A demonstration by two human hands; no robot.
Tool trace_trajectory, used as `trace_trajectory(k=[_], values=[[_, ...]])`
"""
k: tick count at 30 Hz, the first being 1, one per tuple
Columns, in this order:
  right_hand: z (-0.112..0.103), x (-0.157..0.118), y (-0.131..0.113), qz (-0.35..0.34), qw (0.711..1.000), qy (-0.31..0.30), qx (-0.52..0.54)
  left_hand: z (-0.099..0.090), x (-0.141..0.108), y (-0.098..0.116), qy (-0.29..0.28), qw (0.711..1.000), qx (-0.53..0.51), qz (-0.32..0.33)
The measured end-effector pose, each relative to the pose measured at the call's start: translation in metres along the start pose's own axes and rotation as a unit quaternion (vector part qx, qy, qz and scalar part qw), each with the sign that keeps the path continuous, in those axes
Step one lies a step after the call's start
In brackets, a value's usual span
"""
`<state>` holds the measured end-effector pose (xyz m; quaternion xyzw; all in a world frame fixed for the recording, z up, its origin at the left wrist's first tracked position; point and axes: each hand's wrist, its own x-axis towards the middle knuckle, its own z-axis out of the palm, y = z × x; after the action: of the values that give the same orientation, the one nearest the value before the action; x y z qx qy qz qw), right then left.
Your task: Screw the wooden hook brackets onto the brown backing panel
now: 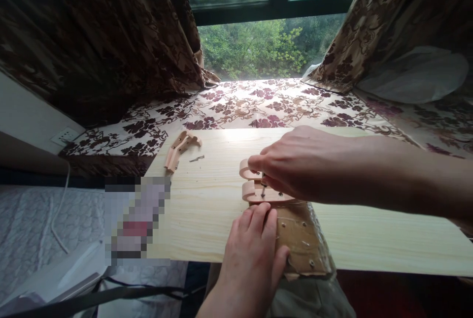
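Note:
My right hand (291,160) is closed around a screwdriver whose handle is hidden in the fingers. The thin metal shaft (263,188) points down at a screw in the nearer of two pale wooden pieces with rounded, hooked ends. This nearer piece (250,191) lies beside the farther one (244,169), partly under my hand. My left hand (254,239) rests with fingers stretched out over the edge of a tape-wrapped cardboard piece (295,239), fingertips against the nearer wooden piece. Several small screws dot the cardboard.
A pale wooden board (207,209) spans the work area. On its far left lie another curved wooden piece (177,153) and small metal bits (197,158). A blurred-out object (140,224) sits at the left edge. Behind is a flowered window seat (258,101), with curtains either side.

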<state>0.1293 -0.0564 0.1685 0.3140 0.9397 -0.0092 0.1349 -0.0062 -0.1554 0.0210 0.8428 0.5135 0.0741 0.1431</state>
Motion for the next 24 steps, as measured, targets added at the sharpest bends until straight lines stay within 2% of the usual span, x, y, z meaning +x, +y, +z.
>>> trace_trajectory(k=[4, 8, 13, 16, 18, 21, 24], values=[[-0.004, -0.004, 0.001, -0.033, 0.999, 0.001, 0.023, -0.001, 0.001, 0.000, 0.002, 1.000, 0.000, -0.002], [0.002, -0.001, 0.002, -0.044, 0.998, 0.012, 0.034, -0.001, 0.003, 0.000, -0.004, 1.000, 0.001, -0.005], [0.011, 0.005, 0.000, -0.002, 0.999, 0.043, 0.007, 0.000, 0.002, -0.001, 0.006, 1.000, 0.005, -0.002], [0.007, 0.003, 0.000, 0.018, 1.000, 0.022, -0.003, 0.000, 0.000, -0.001, 0.005, 1.000, 0.000, 0.001], [0.002, 0.000, 0.001, 0.001, 1.000, 0.002, 0.010, 0.000, 0.000, 0.000, -0.004, 1.000, -0.003, -0.004], [-0.003, -0.005, 0.003, -0.029, 0.999, 0.005, 0.033, -0.002, 0.002, 0.000, -0.013, 1.000, -0.007, -0.010], [0.001, -0.005, 0.004, -0.034, 0.999, 0.003, 0.035, -0.002, 0.003, 0.001, -0.016, 1.000, -0.006, -0.009]])
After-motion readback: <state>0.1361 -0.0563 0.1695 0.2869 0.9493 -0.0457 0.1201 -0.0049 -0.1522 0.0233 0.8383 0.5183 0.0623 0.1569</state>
